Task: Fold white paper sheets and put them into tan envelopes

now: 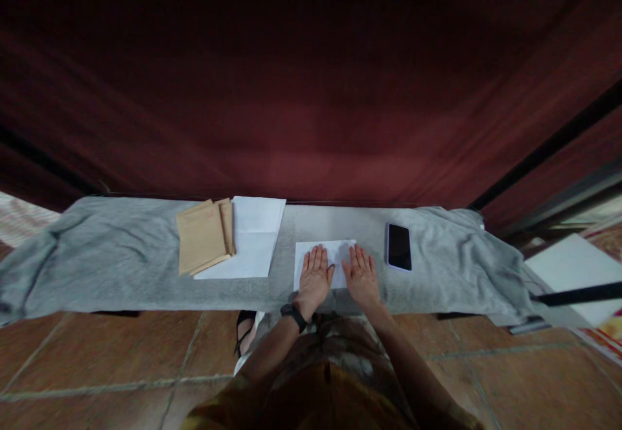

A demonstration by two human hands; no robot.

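Observation:
A sheet of white paper (339,279), probably folded, lies on the grey cloth in front of me. My left hand (315,273) rests flat on its middle, fingers together and stretched away from me. On the paper's right edge lies my right hand (361,276), also flat, with the fingers stretched out. Neither hand grips anything. Left of the paper, several white sheets (256,239) with a crease across them lie partly under a stack of brown paper envelopes (200,239). A phone (399,247) with a dark screen lies right of my right hand.
The grey cloth (121,255) covers a long narrow table and sags in folds at both ends. Behind it rises a dark red fabric wall (311,125) with black poles. A white board (578,274) stands at the far right. Below is tiled floor (160,359).

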